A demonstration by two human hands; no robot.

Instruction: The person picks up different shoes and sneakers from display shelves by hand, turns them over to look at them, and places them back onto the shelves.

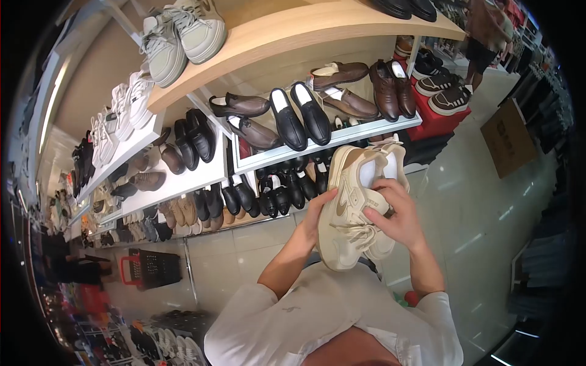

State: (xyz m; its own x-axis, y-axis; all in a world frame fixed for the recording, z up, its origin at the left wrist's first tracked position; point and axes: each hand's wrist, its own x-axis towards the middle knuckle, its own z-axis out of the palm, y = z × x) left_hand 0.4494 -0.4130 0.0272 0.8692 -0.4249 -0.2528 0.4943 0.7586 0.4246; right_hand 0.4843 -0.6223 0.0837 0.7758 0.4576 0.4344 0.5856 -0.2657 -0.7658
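A pair of cream lace-up sneakers (349,210) is held up in front of my chest, side by side, toes pointing toward me. My left hand (314,210) grips the outer side of the nearer sneaker; its fingertips are hidden behind the sole. With my right hand (397,213) I clasp the pair near the tongue and collar, thumb on the upper and fingers at the opening of the farther sneaker (398,160). White stuffing shows inside both shoes. Black loafers (299,119) stand on the shelf just beyond.
A wooden shelf (293,30) with grey sneakers (183,36) runs above. Brown leather shoes (390,91) and dark sneakers (448,94) stand to the right. A cardboard box (508,138) and a black basket (155,268) are on the floor. Another person (486,36) stands at the far right.
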